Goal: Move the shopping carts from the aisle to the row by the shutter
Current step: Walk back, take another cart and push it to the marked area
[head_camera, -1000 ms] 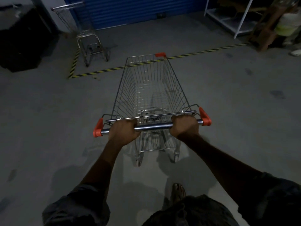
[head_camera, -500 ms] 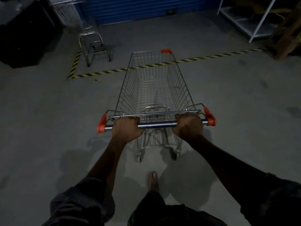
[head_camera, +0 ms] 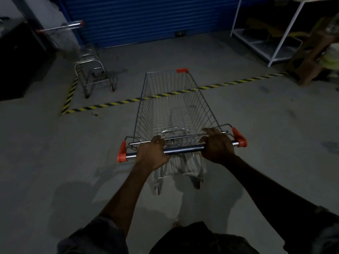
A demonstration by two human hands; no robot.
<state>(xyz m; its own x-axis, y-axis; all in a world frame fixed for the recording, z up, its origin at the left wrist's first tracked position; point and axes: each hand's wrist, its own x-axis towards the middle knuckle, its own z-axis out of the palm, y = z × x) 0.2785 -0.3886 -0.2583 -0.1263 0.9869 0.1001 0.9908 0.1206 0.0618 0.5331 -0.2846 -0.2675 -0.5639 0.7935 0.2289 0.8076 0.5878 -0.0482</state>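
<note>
i see a grey concrete floor (head_camera: 55,162) with a blue shutter (head_camera: 146,19) behind. my left hand (head_camera: 152,154) and right hand (head_camera: 217,147) both curl around the handle bar of the silver wire shopping cart (head_camera: 174,110), near the yellow-black floor tape (head_camera: 113,103). a second wire cart (head_camera: 88,66) stands by the shutter.

Dim light. Grey concrete floor (head_camera: 45,162), yellow-black hazard tape (head_camera: 113,104) crossing it. Blue shutter (head_camera: 146,21) along far wall. White metal rack (head_camera: 282,41) far right. Dark bulky unit (head_camera: 18,66) at left.
</note>
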